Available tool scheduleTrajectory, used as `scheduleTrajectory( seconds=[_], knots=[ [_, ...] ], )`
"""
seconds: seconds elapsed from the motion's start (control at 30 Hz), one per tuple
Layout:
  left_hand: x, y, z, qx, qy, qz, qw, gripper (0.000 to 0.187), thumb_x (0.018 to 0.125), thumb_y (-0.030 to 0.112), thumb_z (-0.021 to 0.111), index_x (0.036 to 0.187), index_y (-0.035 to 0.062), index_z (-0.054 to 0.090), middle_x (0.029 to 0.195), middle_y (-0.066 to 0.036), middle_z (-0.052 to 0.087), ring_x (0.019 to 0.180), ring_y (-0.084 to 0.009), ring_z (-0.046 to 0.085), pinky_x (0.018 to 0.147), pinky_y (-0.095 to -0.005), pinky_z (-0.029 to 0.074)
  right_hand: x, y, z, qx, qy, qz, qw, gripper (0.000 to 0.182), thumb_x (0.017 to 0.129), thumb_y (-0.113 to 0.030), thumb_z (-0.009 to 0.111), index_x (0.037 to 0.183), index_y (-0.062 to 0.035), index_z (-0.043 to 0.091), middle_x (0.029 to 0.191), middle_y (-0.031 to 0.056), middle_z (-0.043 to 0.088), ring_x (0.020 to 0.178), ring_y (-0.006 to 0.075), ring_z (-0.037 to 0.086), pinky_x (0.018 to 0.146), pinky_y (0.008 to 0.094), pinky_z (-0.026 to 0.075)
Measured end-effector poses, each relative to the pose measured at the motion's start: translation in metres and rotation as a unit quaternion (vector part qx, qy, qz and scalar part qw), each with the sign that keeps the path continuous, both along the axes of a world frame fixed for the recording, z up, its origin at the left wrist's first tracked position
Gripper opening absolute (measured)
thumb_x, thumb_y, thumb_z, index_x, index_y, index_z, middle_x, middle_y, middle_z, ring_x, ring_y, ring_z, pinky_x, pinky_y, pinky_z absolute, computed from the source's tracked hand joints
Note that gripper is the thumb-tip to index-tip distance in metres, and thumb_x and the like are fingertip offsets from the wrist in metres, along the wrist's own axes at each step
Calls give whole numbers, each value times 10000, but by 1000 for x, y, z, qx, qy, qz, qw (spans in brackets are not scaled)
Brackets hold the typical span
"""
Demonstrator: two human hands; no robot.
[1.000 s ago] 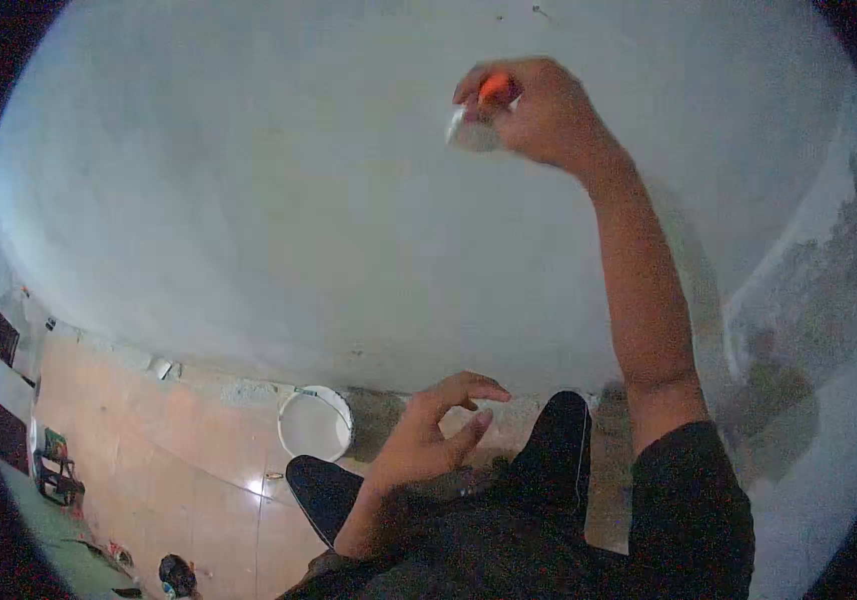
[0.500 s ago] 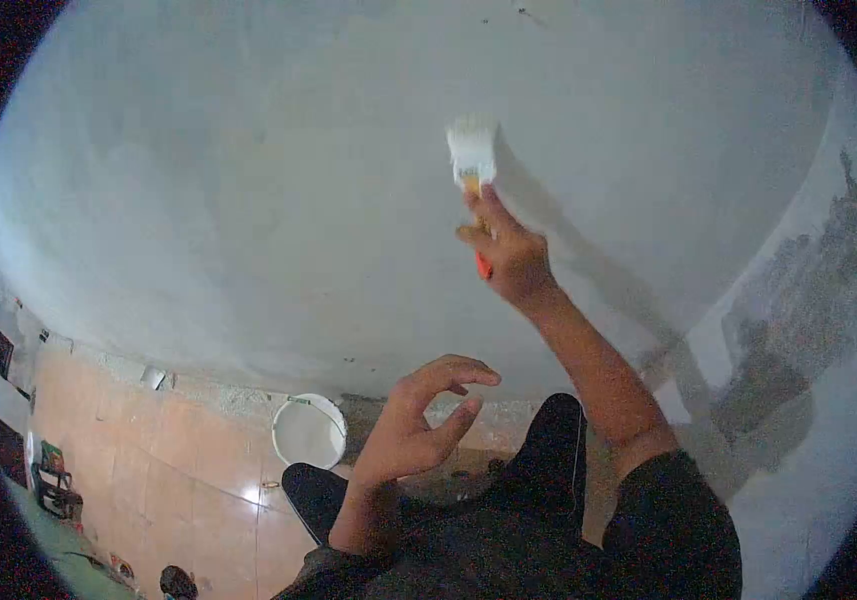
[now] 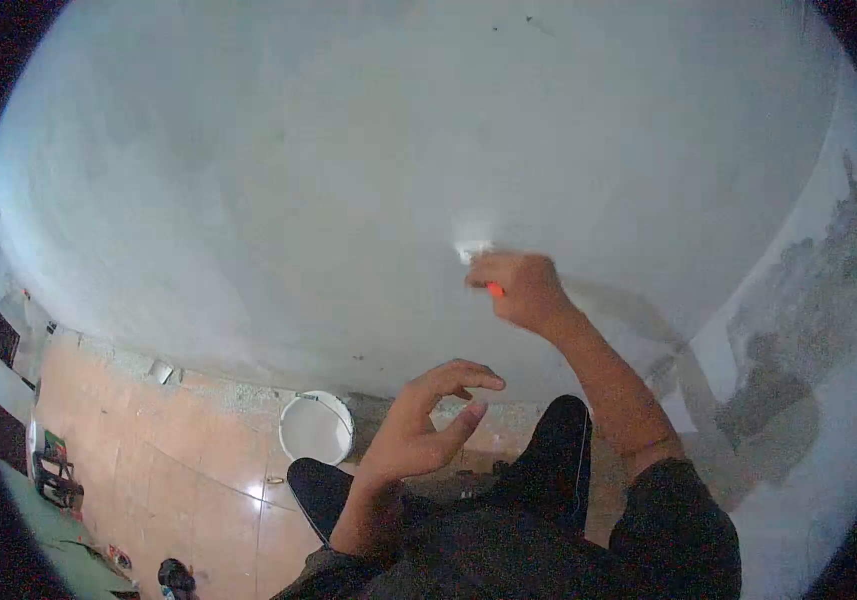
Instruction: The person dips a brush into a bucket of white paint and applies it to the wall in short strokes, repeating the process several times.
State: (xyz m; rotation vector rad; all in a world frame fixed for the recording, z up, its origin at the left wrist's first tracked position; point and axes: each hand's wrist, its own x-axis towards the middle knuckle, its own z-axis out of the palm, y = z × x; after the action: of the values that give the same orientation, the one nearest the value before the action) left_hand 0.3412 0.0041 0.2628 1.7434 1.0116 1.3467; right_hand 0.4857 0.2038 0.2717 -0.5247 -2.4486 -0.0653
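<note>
My right hand is closed round the handle of a paintbrush, whose orange handle end shows below the fingers. The brush's pale head is against or very near the grey-white wall, and its bristles are blurred. Lower down, my left hand hangs in front of my body with thumb and fingers curved apart, holding nothing. To its left, a white bucket with pale contents stands on the floor near the foot of the wall.
Tiled floor runs along the wall base. A dark chair-like object stands at the far left, with a dark item at the bottom. Rough grey patches mark the wall at right. My knees are bent near the wall.
My right hand has moved slightly down with the brush, and the brush head now sits lower on the wall, closer to the fingers. My left hand has barely moved.
</note>
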Motion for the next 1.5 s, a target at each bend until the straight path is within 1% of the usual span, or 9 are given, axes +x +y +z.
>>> scheduleTrajectory(
  seconds=[0.07, 0.37, 0.5, 0.73, 0.93, 1.0, 1.2, 1.33, 1.5],
  knots=[
    [0, -2, 1, 1, 11, 4, 1000, 244, 870, 44, 582, 1107, 63, 636, 1126, -115, 634, 1082, -250, 597, 896, -360, 471, -7, 1, 34, -71, 6, -15, 997, 205, 741, -52, 652, 931, -105, 708, 1025, 87, 700, 857, 251, 694, 729, 348, 557],
    [-8, -12, -7, 3, -6, 11, 1000, 228, 885, 56, 582, 1106, 66, 636, 1124, -125, 632, 1076, -254, 599, 901, -365, 469, -37, -34, 98, 160, 185, 32, 969, 377, 692, 97, 648, 993, -123, 708, 1263, 116, 605, 1173, 260, 588, 910, 343, 553],
    [-10, -10, -13, -1, 6, 15, 1000, 237, 880, 38, 582, 1109, 57, 637, 1126, -126, 629, 1075, -250, 598, 904, -354, 471, -62, -29, 59, 224, 157, 16, 962, 340, 662, 44, 673, 963, -114, 687, 1295, 109, 581, 1219, 240, 559, 789, 317, 589],
    [-11, -14, -14, -16, -14, 51, 999, 186, 871, 69, 605, 1048, 33, 650, 1088, -128, 656, 1064, -260, 608, 951, -381, 448, -80, -1, -77, 231, 16, -52, 971, 199, 719, -24, 665, 902, -87, 620, 1266, 87, 591, 1217, 231, 560, 653, 278, 590],
    [-17, -15, -19, -43, -31, 53, 997, 199, 852, 37, 606, 1046, 33, 649, 1092, -129, 655, 1074, -250, 601, 953, -377, 445, -64, -31, -97, 71, -67, 1, 995, 178, 751, -46, 652, 922, -90, 633, 1198, 78, 615, 1201, 257, 566, 705, 318, 590],
    [-20, -16, -20, -36, -33, 47, 998, 208, 849, 26, 604, 1051, 31, 649, 1099, -129, 653, 1072, -251, 602, 956, -375, 443, -62, -30, -94, 15, 20, 30, 999, 221, 737, -20, 630, 941, -99, 659, 1162, 75, 645, 1134, 267, 607, 743, 368, 578],
    [-14, -11, -21, -12, -28, 26, 999, 229, 851, -1, 588, 1070, 27, 647, 1115, -130, 650, 1080, -254, 602, 951, -370, 450, -73, -6, 10, -57, 108, 3, 992, 281, 720, -3, 594, 940, -128, 716, 967, 57, 718, 881, 238, 698, 715, 361, 557],
    [-9, -15, -12, -28, -11, 22, 999, 228, 857, 11, 589, 1076, 35, 647, 1110, -132, 654, 1093, -258, 601, 940, -377, 464, -82, -9, 81, -37, 76, -18, 996, 261, 743, -2, 591, 924, -133, 726, 911, 58, 724, 846, 231, 702, 700, 343, 555],
    [-12, -16, -22, -17, -20, 25, 999, 215, 870, 56, 614, 1081, 43, 649, 1105, -137, 653, 1082, -265, 608, 943, -378, 466, -79, -11, 103, 149, 189, 7, 971, 250, 738, -35, 646, 935, -173, 715, 1012, 44, 706, 907, 223, 693, 685, 336, 563]
  ],
)
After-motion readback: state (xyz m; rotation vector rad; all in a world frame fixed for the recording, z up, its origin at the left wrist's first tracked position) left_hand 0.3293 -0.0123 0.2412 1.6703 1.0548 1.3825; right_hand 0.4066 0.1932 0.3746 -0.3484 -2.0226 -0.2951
